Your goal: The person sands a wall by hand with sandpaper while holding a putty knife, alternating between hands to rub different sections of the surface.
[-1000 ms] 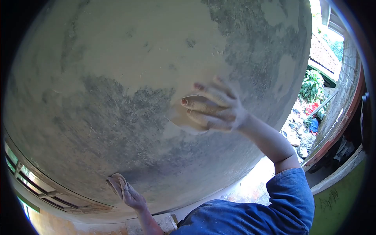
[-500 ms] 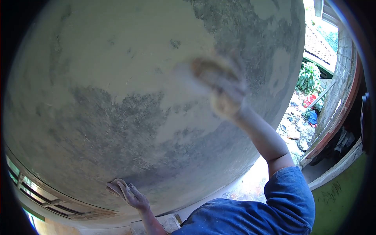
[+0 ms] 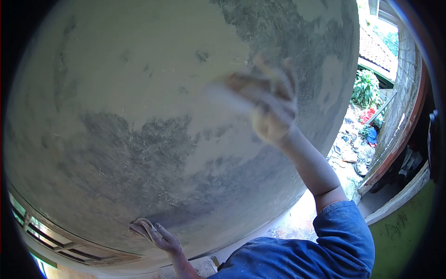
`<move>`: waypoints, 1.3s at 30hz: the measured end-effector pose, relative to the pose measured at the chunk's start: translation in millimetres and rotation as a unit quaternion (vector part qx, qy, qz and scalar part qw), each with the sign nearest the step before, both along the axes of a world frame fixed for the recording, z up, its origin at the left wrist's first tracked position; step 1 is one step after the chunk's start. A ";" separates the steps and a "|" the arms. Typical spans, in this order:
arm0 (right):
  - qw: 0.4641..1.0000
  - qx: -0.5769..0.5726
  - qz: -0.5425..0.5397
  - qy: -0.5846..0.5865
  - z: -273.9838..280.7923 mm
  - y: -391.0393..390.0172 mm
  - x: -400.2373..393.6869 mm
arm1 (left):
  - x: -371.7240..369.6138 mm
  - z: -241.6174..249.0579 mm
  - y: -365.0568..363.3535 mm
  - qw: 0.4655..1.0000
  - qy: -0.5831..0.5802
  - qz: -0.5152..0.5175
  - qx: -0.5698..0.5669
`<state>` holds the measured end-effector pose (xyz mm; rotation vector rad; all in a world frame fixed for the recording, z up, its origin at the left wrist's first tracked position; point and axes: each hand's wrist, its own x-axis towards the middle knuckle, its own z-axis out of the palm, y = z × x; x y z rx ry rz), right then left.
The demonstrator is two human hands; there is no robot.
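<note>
A broad grey wall (image 3: 139, 153) with pale, smooth patches and dark, rough ones fills most of the view. Low on the left, my left hand (image 3: 167, 241) is closed around a folded, dusty cloth-like piece (image 3: 146, 228) against the wall's lower part. My right hand (image 3: 274, 107), raised at the centre right and smeared by motion, grips a flat pale-and-brown thing (image 3: 232, 93) in front of the wall. Blur hides the exact kind of that thing, and whether it touches the wall.
Wooden window frames (image 3: 60, 242) run along the lower left. At the right, an opening shows plants (image 3: 365, 87), strewn rubble (image 3: 348, 151) and a block wall (image 3: 406, 79). A green wall (image 3: 404, 232) stands at the lower right.
The view has shifted slightly. My right hand remains raised in nearly the same place, blurred, with its fingers showing more spread. The left hand stays low with the folded piece.
</note>
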<state>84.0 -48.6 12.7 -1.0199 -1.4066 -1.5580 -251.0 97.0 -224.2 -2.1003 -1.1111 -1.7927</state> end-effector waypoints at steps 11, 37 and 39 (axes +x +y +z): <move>0.998 0.049 -0.019 0.046 -9.5 14.0 7.4 | 4.0 2.2 -5.6 1.000 0.007 0.002 -0.016; 0.998 0.045 0.019 0.051 -5.1 26.0 10.7 | 1.2 -7.7 2.0 1.000 -0.004 0.012 -0.015; 0.992 0.002 0.095 0.080 -21.1 30.8 -17.9 | 3.6 -2.4 -1.3 1.000 0.001 0.021 -0.017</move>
